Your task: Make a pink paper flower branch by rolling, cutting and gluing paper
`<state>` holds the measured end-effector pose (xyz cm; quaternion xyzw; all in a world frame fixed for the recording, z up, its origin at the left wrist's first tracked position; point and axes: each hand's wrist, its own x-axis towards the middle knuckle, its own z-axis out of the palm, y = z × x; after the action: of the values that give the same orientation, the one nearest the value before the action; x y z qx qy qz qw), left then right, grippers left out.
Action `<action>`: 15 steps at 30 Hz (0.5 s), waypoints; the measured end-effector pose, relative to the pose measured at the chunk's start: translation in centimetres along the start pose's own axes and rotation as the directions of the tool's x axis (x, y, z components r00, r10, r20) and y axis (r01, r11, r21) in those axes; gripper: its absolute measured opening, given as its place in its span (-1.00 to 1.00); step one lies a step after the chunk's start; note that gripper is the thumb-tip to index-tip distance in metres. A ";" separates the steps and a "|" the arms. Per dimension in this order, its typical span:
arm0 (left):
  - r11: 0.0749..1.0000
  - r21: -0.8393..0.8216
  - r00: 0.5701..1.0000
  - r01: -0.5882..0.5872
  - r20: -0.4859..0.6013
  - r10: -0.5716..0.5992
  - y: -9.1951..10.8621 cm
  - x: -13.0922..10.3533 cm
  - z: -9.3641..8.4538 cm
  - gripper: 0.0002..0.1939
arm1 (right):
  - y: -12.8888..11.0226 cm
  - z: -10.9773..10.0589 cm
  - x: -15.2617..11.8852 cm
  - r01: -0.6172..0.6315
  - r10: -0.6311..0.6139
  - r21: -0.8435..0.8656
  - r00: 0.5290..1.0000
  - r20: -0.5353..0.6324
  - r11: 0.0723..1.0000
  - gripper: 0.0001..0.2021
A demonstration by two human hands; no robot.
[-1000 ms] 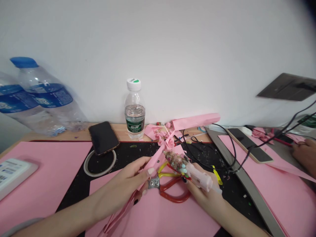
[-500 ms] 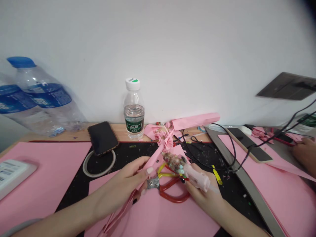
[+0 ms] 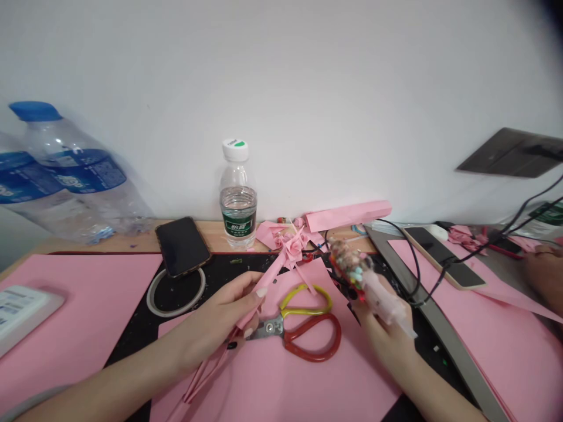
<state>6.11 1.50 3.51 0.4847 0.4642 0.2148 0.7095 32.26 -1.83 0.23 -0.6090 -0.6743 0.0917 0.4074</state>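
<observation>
Over the bench [image 3: 213,232], your left hand [image 3: 226,315] had its grip closed on a pink paper stem [image 3: 270,278] tipped with a folded flower [image 3: 293,248]. Your right hand [image 3: 390,346] had its grip wrapped round a decorated glue gun [image 3: 379,293], right of the scissors [image 3: 290,339].

Left forearm [image 3: 132,368], bare, slants in from near left of scissors [image 3: 273,326]. Left hand [image 3: 224,313] sits just left of scissors, beside blade end; fingers curl in closed grip, thumb [image 3: 253,302] lies on top, pale nail showing, one lower fingertip dark-nailed. Right forearm [image 3: 433,387], also bare, slants in from near right of scissors. Right hand [image 3: 389,349] hangs right of scissors, clear of handles; fingers wrap in grip, partly hidden, back of hand showing.
</observation>
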 end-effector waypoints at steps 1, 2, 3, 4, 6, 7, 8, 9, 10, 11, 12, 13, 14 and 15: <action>1.000 -0.002 1.000 0.002 -0.008 -0.002 -0.1 0.1 -0.1 -0.76 | 0.4 -0.2 0.4 -0.022 0.019 -0.067 0.999 -0.031 0.998 -0.76; 1.000 -0.005 1.000 0.004 -0.013 -0.004 -0.3 0.3 -0.2 -0.76 | 0.7 -0.3 0.8 -0.037 0.030 -0.131 0.998 -0.051 0.991 -0.71; 1.000 -0.009 1.000 0.006 -0.019 -0.006 -0.4 0.4 -0.3 -0.77 | 1.1 -0.5 1.2 -0.050 0.039 -0.193 0.997 -0.060 0.980 -0.68; 1.000 -0.015 1.000 0.006 -0.020 -0.006 -0.6 0.6 -0.4 -0.77 | 1.5 -0.6 1.6 -0.065 0.050 -0.253 0.997 -0.064 0.965 -0.65; 0.999 -0.033 1.000 0.007 -0.021 -0.007 -0.8 0.8 -0.5 -0.79 | 2.3 -0.7 2.3 -0.091 0.075 -0.360 0.995 -0.058 0.928 -0.62; 0.999 -0.044 1.000 0.007 -0.021 -0.007 -0.9 0.8 -0.5 -0.79 | 2.6 -0.7 2.6 -0.093 0.079 -0.405 0.996 -0.051 0.910 -0.62; 0.999 -0.054 1.000 0.004 -0.022 -0.005 -0.9 0.9 -0.6 -0.79 | 2.9 -0.7 2.7 -0.091 0.080 -0.447 0.996 -0.044 0.890 -0.62; 0.998 -0.063 1.000 0.002 -0.023 -0.004 -1.0 0.9 -0.6 -0.79 | 3.2 -0.7 2.9 -0.086 0.079 -0.490 0.996 -0.036 0.868 -0.62; 0.998 -0.068 1.000 0.000 -0.025 -0.001 -1.0 0.8 -0.6 -0.79 | 3.4 -0.6 2.9 -0.084 0.084 -0.535 0.996 -0.024 0.841 -0.62; 0.997 -0.072 1.000 -0.003 -0.028 0.001 -0.9 0.8 -0.6 -0.80 | 3.6 -0.5 2.9 -0.086 0.098 -0.581 0.995 -0.011 0.810 -0.63; 0.997 -0.074 1.000 -0.005 -0.031 0.003 -0.9 0.8 -0.6 -0.80 | 3.7 -0.4 2.9 -0.091 0.116 -0.624 0.993 0.000 0.776 -0.64; 0.997 -0.075 0.999 -0.009 -0.033 0.006 -0.9 0.7 -0.6 -0.81 | 3.9 -0.3 2.9 -0.095 0.134 -0.661 0.991 0.009 0.744 -0.65; 0.997 -0.075 0.999 -0.009 -0.035 0.007 -0.9 0.7 -0.6 -0.81 | 4.0 -0.2 2.8 -0.096 0.148 -0.694 0.989 0.015 0.714 -0.65; 0.997 -0.076 0.999 -0.008 -0.034 0.005 -0.9 0.7 -0.6 -0.81 | 4.2 -0.1 2.8 -0.093 0.157 -0.722 0.987 0.022 0.686 -0.65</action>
<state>5.76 1.96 2.36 0.4551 0.4659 0.2429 0.7189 35.67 1.61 -1.05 -0.7597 -0.6297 -0.1263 0.1020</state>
